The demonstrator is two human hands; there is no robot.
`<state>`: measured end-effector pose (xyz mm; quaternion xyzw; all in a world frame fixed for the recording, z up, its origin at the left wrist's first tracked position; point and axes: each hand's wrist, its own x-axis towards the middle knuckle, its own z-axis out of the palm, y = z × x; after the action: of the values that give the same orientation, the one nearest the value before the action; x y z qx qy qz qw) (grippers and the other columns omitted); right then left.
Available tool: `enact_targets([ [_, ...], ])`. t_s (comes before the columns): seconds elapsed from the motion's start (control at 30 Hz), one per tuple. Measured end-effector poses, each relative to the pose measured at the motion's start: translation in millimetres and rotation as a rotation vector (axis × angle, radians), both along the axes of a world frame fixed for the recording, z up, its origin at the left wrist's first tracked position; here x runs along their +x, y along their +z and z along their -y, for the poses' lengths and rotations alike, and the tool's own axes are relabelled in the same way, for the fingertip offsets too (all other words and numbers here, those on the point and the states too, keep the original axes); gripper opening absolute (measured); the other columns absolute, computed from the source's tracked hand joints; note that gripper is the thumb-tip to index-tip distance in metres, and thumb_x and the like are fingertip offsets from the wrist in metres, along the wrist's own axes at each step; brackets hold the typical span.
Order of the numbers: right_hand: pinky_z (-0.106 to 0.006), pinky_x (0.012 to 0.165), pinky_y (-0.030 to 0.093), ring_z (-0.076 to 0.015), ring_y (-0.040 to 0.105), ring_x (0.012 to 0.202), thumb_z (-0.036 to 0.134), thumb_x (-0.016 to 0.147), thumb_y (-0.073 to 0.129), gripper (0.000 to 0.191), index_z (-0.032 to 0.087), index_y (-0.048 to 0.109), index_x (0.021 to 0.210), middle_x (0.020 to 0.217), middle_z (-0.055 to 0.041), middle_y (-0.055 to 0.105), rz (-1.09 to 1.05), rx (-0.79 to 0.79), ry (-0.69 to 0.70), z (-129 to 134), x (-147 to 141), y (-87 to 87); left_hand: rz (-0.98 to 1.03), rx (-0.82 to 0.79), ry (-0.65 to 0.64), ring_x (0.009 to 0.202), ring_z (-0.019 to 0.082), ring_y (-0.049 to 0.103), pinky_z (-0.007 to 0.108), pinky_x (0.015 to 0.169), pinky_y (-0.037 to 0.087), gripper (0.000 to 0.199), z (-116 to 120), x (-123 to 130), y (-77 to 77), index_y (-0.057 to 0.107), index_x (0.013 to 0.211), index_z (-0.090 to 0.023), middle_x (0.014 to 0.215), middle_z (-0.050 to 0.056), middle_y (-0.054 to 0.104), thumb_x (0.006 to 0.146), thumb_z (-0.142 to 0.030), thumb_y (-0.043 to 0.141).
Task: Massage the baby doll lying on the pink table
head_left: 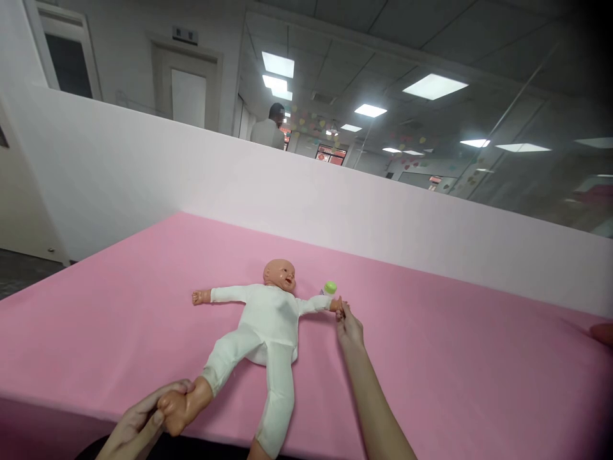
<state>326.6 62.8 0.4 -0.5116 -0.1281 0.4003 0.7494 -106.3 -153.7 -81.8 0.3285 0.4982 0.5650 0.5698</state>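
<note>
A baby doll (275, 313) with a white cloth body lies on its back on a pink-covered table (431, 370), its head toward the wall and its arms stretched out sideways. At the lower left, my left hand (143, 415) is closed around the doll's bare foot (179, 407), thumb on the near side and fingers behind. My right hand (349, 326) pinches the doll's small hand (336, 305) on the right side. The doll's other foot runs past the bottom edge of the view. Close behind the pinched hand sits a small green round object (330, 287), partly hidden.
A low white wall (306, 198) borders the table's far side, with glass above it. Behind the glass stands a person (269, 131). A brownish rounded thing (602, 333) shows at the right edge. Doors (188, 89) stand at the back left.
</note>
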Motion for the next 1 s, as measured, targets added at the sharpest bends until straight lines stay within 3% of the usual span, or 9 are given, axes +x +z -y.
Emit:
enact_targets([
  [0.17, -0.022, 0.05, 0.048, -0.0082, 0.051, 0.053, 0.038, 0.064, 0.095, 0.036, 0.013, 0.077, 0.082, 0.066, 0.0011, 0.065, 0.193, 0.17, 0.253, 2.4, -39.3, 27.4, 0.019, 0.148, -0.127, 0.128, 0.042, 0.062, 0.053, 0.115, 0.046, 0.061, -40.3, 31.3, 32.1, 0.082, 0.106, -0.019, 0.123, 0.016, 0.076, 0.069, -0.067, 0.084],
  [0.23, -0.022, 0.048, 0.044, -0.0084, 0.049, 0.051, 0.048, 0.061, 0.095, 0.042, 0.013, 0.076, 0.076, 0.058, 0.002, 0.061, 0.305, 0.19, 0.361, 7.4, -61.5, 30.2, 0.018, 0.212, -0.178, 0.13, 0.04, 0.061, 0.052, 0.117, 0.043, 0.058, -57.4, 46.8, 40.8, 0.081, 0.113, -0.019, 0.128, 0.016, 0.074, 0.077, -0.064, 0.079],
  [0.4, -0.024, 0.048, 0.042, -0.0112, 0.052, 0.048, 0.062, 0.062, 0.088, 0.053, 0.015, 0.065, 0.059, 0.049, 0.0003, 0.059, 0.5, 0.142, 0.482, 17.0, -104.9, 18.0, 0.021, 0.352, -0.281, 0.134, 0.037, 0.059, 0.051, 0.118, 0.041, 0.052, -100.9, 83.7, 44.6, 0.078, 0.119, -0.019, 0.135, 0.017, 0.07, 0.087, -0.059, 0.073],
  [0.53, -0.024, 0.049, 0.043, -0.0119, 0.053, 0.048, 0.062, 0.064, 0.087, 0.052, 0.015, 0.066, 0.061, 0.051, 0.0001, 0.06, 0.54, 0.146, 0.482, 17.8, -107.7, 15.1, 0.033, 0.396, -0.325, 0.133, 0.037, 0.059, 0.051, 0.116, 0.042, 0.053, -117.6, 97.4, 44.7, 0.078, 0.12, -0.019, 0.134, 0.018, 0.071, 0.086, -0.06, 0.073],
  [0.73, -0.022, 0.05, 0.046, -0.0094, 0.052, 0.052, 0.043, 0.063, 0.093, 0.038, 0.012, 0.075, 0.074, 0.059, 0.0011, 0.064, 0.335, 0.128, 0.282, 9.2, -56.3, 23.3, 0.027, 0.251, -0.231, 0.134, 0.038, 0.058, 0.049, 0.117, 0.043, 0.056, -81.9, 64.4, 55.0, 0.078, 0.119, -0.02, 0.136, 0.016, 0.07, 0.081, -0.061, 0.077],
  [0.87, -0.019, 0.055, 0.051, -0.008, 0.055, 0.056, 0.022, 0.064, 0.092, 0.023, 0.012, 0.073, 0.073, 0.065, 0.0006, 0.066, 0.09, 0.031, 0.092, 2.4, -14.0, 12.2, 0.013, 0.137, -0.114, 0.13, 0.042, 0.061, 0.05, 0.114, 0.048, 0.059, -45.0, 28.1, 40.5, 0.081, 0.107, -0.02, 0.125, 0.015, 0.076, 0.067, -0.063, 0.086],
  [1.0, -0.019, 0.054, 0.054, -0.0083, 0.057, 0.055, 0.015, 0.066, 0.09, 0.022, 0.013, 0.069, 0.072, 0.066, 0.001, 0.066, 0.066, -0.051, 0.008, 3.6, 7.7, -9.2, -0.002, 0.026, -0.039, 0.127, 0.044, 0.062, 0.052, 0.111, 0.05, 0.056, -12.4, 7.1, 23.7, 0.082, 0.096, -0.021, 0.112, 0.012, 0.08, 0.058, -0.063, 0.09],
])
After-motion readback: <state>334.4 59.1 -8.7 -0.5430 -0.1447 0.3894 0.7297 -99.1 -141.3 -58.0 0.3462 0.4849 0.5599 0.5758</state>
